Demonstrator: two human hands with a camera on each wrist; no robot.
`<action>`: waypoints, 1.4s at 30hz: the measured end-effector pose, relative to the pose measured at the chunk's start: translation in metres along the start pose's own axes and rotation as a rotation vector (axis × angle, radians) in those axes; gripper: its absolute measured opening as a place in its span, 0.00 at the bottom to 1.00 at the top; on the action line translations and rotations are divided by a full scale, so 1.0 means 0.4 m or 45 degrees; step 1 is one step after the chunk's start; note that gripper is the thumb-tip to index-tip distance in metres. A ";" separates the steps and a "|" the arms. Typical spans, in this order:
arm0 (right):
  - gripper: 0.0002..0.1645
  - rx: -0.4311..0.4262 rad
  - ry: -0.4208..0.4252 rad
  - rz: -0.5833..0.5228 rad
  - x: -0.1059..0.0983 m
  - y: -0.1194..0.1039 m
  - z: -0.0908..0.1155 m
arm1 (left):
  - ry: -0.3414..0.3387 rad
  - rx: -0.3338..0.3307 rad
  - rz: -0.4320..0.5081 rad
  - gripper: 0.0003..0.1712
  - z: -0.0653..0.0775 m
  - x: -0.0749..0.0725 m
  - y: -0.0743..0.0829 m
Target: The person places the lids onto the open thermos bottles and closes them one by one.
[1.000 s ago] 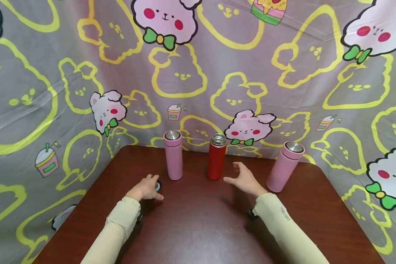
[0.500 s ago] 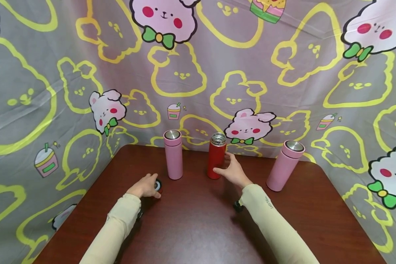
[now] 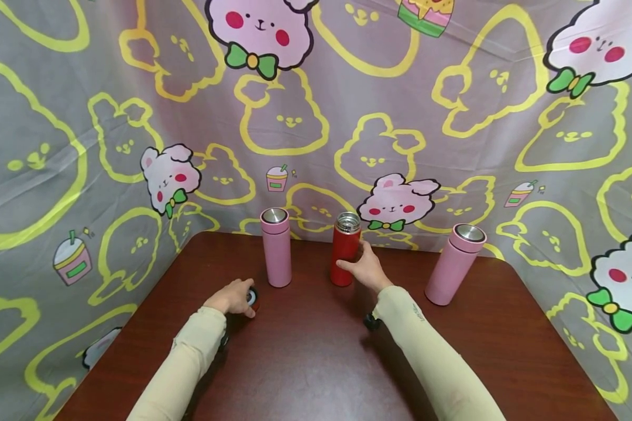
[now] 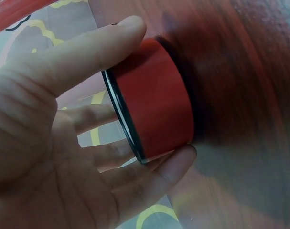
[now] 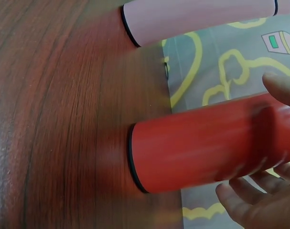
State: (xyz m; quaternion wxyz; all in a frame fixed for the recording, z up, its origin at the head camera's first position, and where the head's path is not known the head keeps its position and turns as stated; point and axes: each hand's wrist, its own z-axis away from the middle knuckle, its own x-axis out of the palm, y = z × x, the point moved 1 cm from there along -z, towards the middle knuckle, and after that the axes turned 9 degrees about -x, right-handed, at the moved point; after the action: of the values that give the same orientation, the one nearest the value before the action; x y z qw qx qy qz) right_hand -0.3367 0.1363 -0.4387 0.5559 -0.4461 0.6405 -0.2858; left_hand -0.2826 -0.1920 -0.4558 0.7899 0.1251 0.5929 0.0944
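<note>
On the left, my left hand (image 3: 234,297) holds a short red lid (image 4: 154,98) with a black rim, thumb on one side and fingers on the other. The lid rests on the table, partly hidden by the hand in the head view. My right hand (image 3: 366,268) is around the body of an upright red thermos bottle (image 3: 344,254). Its thumb lies at the front and its fingers at the right side, partly hidden behind. The bottle has no lid on, and its bare steel neck shows. In the right wrist view the fingers (image 5: 247,198) lie along the red wall.
One pink thermos (image 3: 278,257) with a steel-topped lid stands left of the red bottle. Another pink thermos (image 3: 453,269) stands to the right, near my right forearm. A patterned cloth (image 3: 305,117) hangs behind the dark wooden table (image 3: 305,362).
My right hand has moved left from beside the red bottle until its thumb and fingers are around it. The left hand stays at the lid almost unmoved.
</note>
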 end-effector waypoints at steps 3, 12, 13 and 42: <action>0.51 0.000 0.009 -0.006 0.005 0.001 -0.009 | 0.001 0.006 0.001 0.42 0.001 0.001 -0.002; 0.44 -0.017 0.030 -0.007 0.021 0.008 -0.028 | 0.024 0.033 -0.010 0.40 0.003 0.001 -0.005; 0.44 -0.016 0.030 -0.006 0.021 0.010 -0.028 | 0.024 0.039 -0.010 0.39 0.003 0.003 -0.005; 0.39 -0.191 0.024 0.085 -0.066 -0.052 0.142 | 0.237 0.398 0.097 0.38 0.113 -0.035 0.189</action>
State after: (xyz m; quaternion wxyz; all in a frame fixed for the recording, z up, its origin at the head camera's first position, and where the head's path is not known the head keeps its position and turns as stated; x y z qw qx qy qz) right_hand -0.2768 0.1581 -0.4211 0.5239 -0.4622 0.6800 -0.2224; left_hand -0.2432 -0.1281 -0.4078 0.6983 0.2594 0.6658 0.0423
